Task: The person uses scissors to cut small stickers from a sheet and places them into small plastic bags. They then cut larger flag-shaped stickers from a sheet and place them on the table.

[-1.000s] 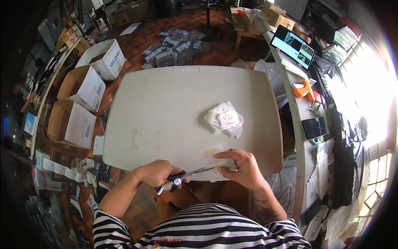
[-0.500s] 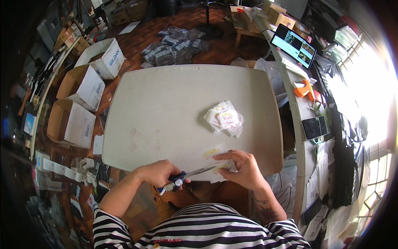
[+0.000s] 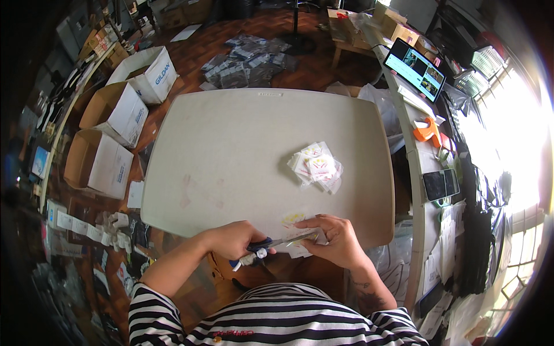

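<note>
My left hand (image 3: 234, 236) is closed on dark blue-handled scissors (image 3: 258, 244), with something white wrapped about the handles. The metal blades reach right across a pale sheet (image 3: 291, 219) with yellow printed shapes, at the table's near edge. My right hand (image 3: 330, 242) grips that sheet between thumb and fingers, close beside the blade tips. Farther up on the grey table (image 3: 219, 144) lies an untidy pile of small white squares (image 3: 316, 168) with yellow and red prints.
Three open cardboard boxes (image 3: 98, 164) stand at the left, near loose paper strips. A side counter at the right holds a tablet (image 3: 412, 69), an orange tool (image 3: 425, 131) and a phone (image 3: 440, 184). Grey plastic packets (image 3: 245, 63) lie heaped on the floor beyond.
Both hands, the scissors and the sheet have shifted slightly toward the right, and the blades sit a little lower against the sheet. The pile looks unchanged.
</note>
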Available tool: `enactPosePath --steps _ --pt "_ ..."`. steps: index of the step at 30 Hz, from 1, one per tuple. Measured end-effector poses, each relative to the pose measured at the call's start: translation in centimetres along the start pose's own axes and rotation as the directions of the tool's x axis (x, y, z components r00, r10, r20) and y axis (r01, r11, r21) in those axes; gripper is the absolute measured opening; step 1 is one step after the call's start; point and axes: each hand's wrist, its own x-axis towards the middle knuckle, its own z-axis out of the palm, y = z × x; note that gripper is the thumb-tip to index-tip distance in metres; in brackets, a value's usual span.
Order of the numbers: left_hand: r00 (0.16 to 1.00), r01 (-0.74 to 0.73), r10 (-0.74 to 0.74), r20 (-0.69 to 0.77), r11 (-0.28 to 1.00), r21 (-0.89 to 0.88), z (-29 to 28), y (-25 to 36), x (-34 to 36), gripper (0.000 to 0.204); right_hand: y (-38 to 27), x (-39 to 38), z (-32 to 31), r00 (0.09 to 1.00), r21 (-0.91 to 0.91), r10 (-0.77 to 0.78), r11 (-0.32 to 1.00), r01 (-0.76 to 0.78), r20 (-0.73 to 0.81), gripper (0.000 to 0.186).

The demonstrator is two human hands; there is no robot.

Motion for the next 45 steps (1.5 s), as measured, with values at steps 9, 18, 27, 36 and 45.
enactPosePath --steps 9,18,27,36,45 --pt "0.999 -0.009 0.007 -0.037 0.999 -0.046 0.3 -0.2 0.6 0.027 1.2 -0.3 0.2 0.997 0.108 0.070 0.992 -0.071 0.015 0.034" --pt "1.000 0.024 -0.022 -0.022 0.996 0.088 -0.5 0.4 1.1 0.026 1.2 0.0 -0.2 0.979 0.215 0.190 0.956 -0.202 0.076 0.039" --pt "0.609 0.592 -0.226 -0.761 0.768 0.246 -4.2 2.2 -1.7 0.030 7.0 8.7 -6.9 0.998 -0.462 -0.021 0.887 -0.005 -0.051 0.053" --pt "0.495 0.752 -0.280 -0.822 0.613 0.244 -5.1 -0.9 -3.0 0.024 5.7 7.9 -6.4 0.987 -0.569 0.157 0.815 -0.108 0.038 0.062" --pt "0.447 0.545 0.095 -0.890 0.760 0.354 -5.9 4.0 4.6 0.029 3.8 6.5 -6.3 0.992 -0.314 -0.105 0.946 0.078 -0.070 0.059"
